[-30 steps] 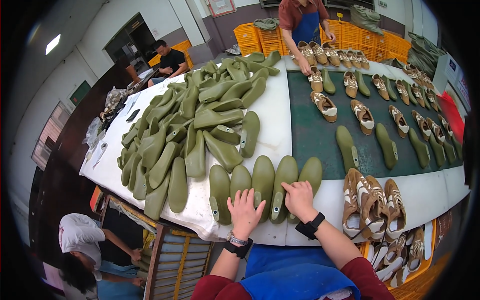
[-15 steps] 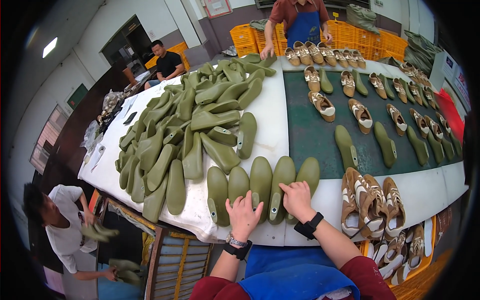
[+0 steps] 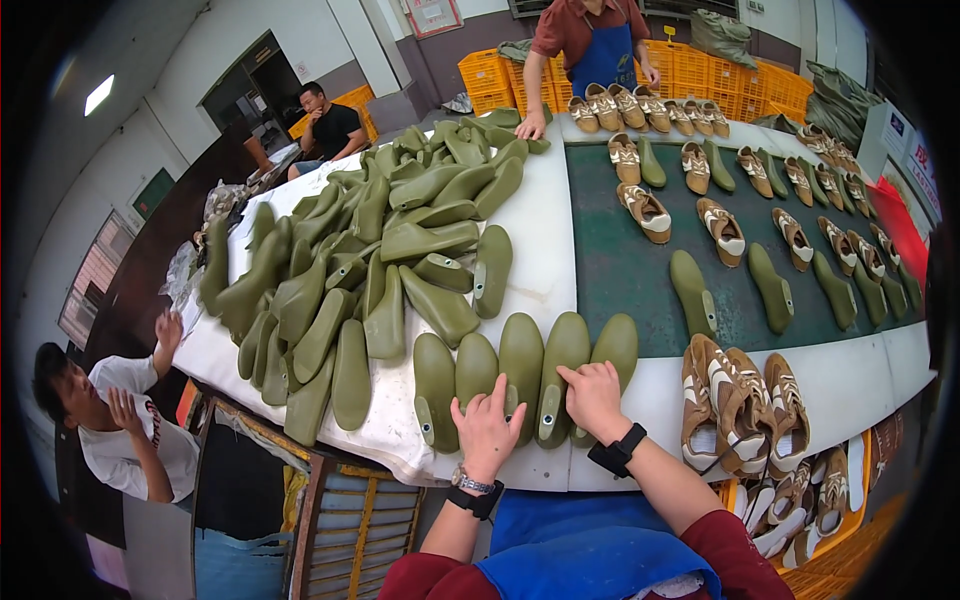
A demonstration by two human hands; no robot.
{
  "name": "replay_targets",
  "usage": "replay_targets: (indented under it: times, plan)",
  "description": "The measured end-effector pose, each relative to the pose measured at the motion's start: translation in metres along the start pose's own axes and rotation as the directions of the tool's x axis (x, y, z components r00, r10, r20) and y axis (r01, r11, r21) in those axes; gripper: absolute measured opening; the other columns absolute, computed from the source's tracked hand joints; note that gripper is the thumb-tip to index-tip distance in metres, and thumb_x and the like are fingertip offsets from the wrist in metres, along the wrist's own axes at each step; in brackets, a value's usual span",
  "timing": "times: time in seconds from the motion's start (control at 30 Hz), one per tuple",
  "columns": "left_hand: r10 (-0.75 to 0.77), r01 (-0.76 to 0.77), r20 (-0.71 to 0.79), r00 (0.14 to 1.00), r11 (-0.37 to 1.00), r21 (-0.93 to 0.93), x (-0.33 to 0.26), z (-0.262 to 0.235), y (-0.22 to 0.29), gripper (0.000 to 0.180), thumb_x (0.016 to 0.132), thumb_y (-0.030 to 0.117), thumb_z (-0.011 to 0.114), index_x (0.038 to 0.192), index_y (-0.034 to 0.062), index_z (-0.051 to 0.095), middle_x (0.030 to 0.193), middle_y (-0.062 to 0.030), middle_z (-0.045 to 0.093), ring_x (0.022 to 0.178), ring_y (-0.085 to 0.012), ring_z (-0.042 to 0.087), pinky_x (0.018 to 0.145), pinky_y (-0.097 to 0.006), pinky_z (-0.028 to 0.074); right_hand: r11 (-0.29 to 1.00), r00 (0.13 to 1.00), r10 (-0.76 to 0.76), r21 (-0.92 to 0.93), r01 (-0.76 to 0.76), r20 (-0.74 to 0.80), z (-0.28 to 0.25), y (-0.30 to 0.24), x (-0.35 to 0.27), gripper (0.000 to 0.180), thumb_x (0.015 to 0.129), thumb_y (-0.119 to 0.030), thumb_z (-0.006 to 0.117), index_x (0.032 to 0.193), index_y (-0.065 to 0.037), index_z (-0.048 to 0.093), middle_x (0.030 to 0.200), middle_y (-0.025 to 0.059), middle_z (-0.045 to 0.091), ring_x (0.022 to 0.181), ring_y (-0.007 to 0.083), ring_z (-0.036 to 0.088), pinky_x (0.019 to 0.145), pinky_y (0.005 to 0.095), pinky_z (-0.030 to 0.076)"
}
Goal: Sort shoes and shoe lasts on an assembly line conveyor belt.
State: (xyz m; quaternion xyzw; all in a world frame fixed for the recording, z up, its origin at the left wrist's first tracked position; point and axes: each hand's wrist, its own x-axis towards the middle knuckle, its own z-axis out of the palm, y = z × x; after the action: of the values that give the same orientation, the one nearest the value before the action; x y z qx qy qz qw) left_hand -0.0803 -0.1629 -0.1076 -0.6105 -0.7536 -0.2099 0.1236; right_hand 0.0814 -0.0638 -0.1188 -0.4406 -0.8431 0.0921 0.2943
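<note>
5 green lasts [image 3: 520, 375], table edge.

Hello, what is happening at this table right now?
A person rests both hands on a row of olive-green shoe lasts lined up at the near edge of a white table. The left hand and right hand lie flat on them, gripping nothing. A big pile of lasts lies to the left, brown and white shoes to the right. Across the table, a person in a blue apron handles more shoes.
</note>
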Motion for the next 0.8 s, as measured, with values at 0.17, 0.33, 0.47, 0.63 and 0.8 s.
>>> replay_targets:
  times: [0.17,0.33,0.47,0.63,0.8]
  plan:
    - [0.022,-0.022,-0.003,1.000,1.000,0.009,-0.0002,-0.0007,-0.0005,0.050,0.084,0.038,0.061,0.127,0.0136,0.052,0.083,-0.0076,0.065,0.094,-0.0226,0.059,0.096,-0.057,0.031,1.000,1.000,0.008,0.003,-0.009,0.016,-0.0001,0.0000,0.0004,0.028,0.076,-0.007,0.057,0.100,-0.014,0.068,0.080,0.0088,0.064,0.086,0.0273,0.059,0.089,0.0449,0.040]
    - [0.005,-0.005,0.029,1.000,1.000,0.005,0.0003,-0.0022,0.0009,0.050,0.083,0.036,0.062,0.127,0.0136,0.051,0.086,-0.0071,0.065,0.096,-0.0226,0.059,0.097,-0.057,0.030,1.000,1.000,0.010,0.002,-0.010,0.005,-0.0007,-0.0003,0.0004,0.027,0.076,-0.008,0.056,0.100,-0.014,0.069,0.080,0.0086,0.064,0.087,0.0276,0.059,0.090,0.0453,0.040]
    - [0.016,-0.016,-0.004,1.000,1.000,0.004,0.0000,-0.0007,-0.0001,0.050,0.083,0.038,0.062,0.125,0.0125,0.054,0.082,-0.0077,0.065,0.093,-0.0230,0.060,0.095,-0.057,0.032,1.000,1.000,0.005,0.024,-0.004,-0.014,0.0029,0.0015,-0.0005,0.029,0.074,-0.008,0.057,0.100,-0.014,0.069,0.078,0.0096,0.063,0.085,0.0277,0.058,0.091,0.0480,0.039]
    - [0.016,-0.016,-0.010,1.000,1.000,0.003,-0.0003,-0.0008,0.0003,0.050,0.083,0.038,0.061,0.125,0.0120,0.053,0.082,-0.0081,0.066,0.093,-0.0232,0.060,0.095,-0.057,0.032,1.000,1.000,0.011,-0.005,-0.011,0.017,-0.0011,-0.0001,0.0003,0.027,0.076,-0.008,0.056,0.100,-0.014,0.069,0.081,0.0080,0.064,0.087,0.0268,0.059,0.090,0.0446,0.040]
    - [0.022,-0.022,-0.013,1.000,1.000,0.012,-0.0007,-0.0014,0.0000,0.050,0.083,0.038,0.061,0.125,0.0118,0.053,0.082,-0.0081,0.066,0.093,-0.0232,0.060,0.095,-0.057,0.032,1.000,1.000,0.008,-0.012,-0.007,0.016,0.0007,0.0002,-0.0005,0.027,0.076,-0.009,0.056,0.100,-0.014,0.069,0.080,0.0078,0.064,0.087,0.0264,0.059,0.090,0.0441,0.040]
